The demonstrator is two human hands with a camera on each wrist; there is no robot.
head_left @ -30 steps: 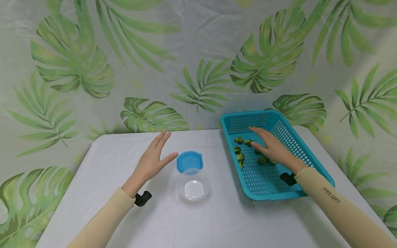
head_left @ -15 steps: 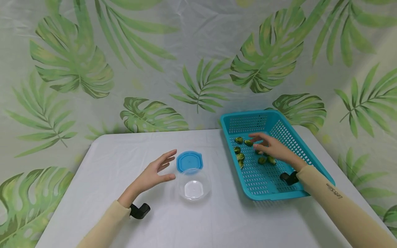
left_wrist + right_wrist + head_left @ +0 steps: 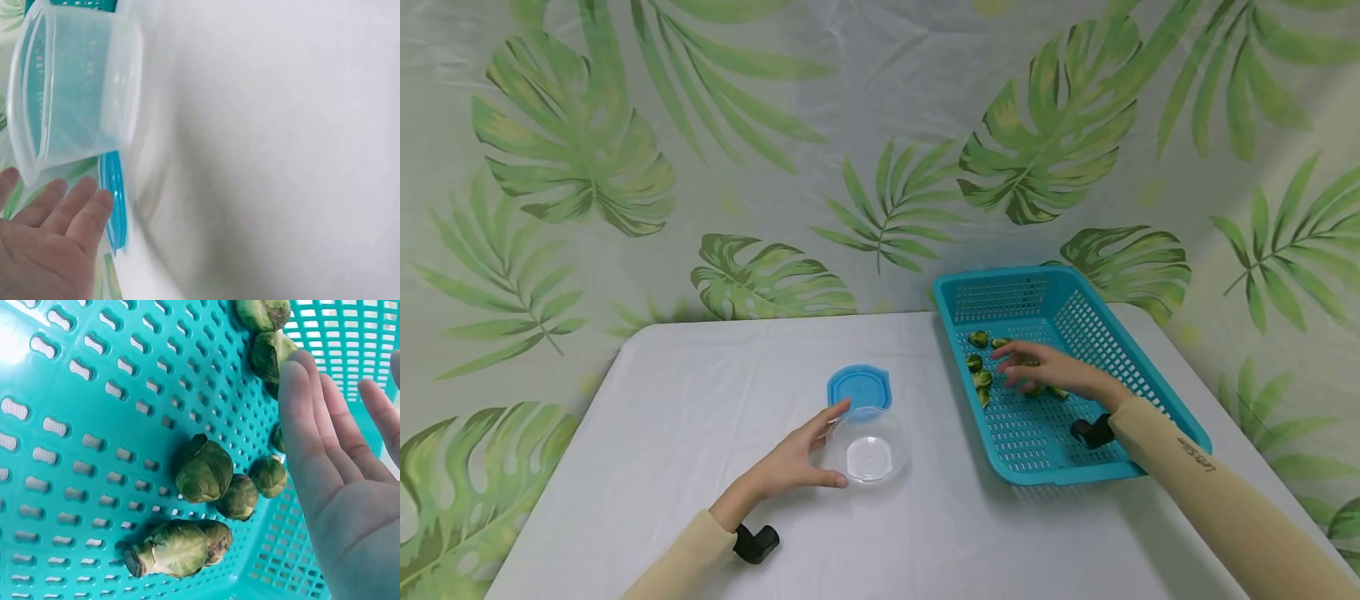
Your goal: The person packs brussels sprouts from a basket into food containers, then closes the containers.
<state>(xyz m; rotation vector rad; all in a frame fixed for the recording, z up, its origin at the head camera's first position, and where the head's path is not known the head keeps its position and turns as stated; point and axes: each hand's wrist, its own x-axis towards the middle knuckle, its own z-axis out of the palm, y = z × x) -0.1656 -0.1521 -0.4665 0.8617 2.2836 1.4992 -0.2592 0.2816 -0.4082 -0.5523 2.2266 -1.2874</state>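
Observation:
A clear plastic container (image 3: 868,458) stands uncovered on the white table, overlapping a blue lid (image 3: 859,385) behind it in the head view. My left hand (image 3: 790,464) is at the container's left side, thumb and fingers spread; in the left wrist view the straight fingers (image 3: 87,222) stop short of its wall. On the right, my right hand (image 3: 1052,371) reaches into a turquoise basket (image 3: 1051,478), over several Brussels sprouts (image 3: 982,379). Its fingers (image 3: 295,403) are extended and grip nothing in the right wrist view, where sprouts (image 3: 203,470) lie on the basket floor. Some sprouts are hidden beneath this hand.
The basket's perforated walls rise around the sprouts and the right hand. White cloth covers the table (image 3: 722,367). Directly behind the table's back edge hangs a leaf-print curtain (image 3: 895,125).
My left hand has come down and to the right, up to the container. The right hand has lowered toward the sprouts, its fingers bending a little. Container, lid and basket have stayed put.

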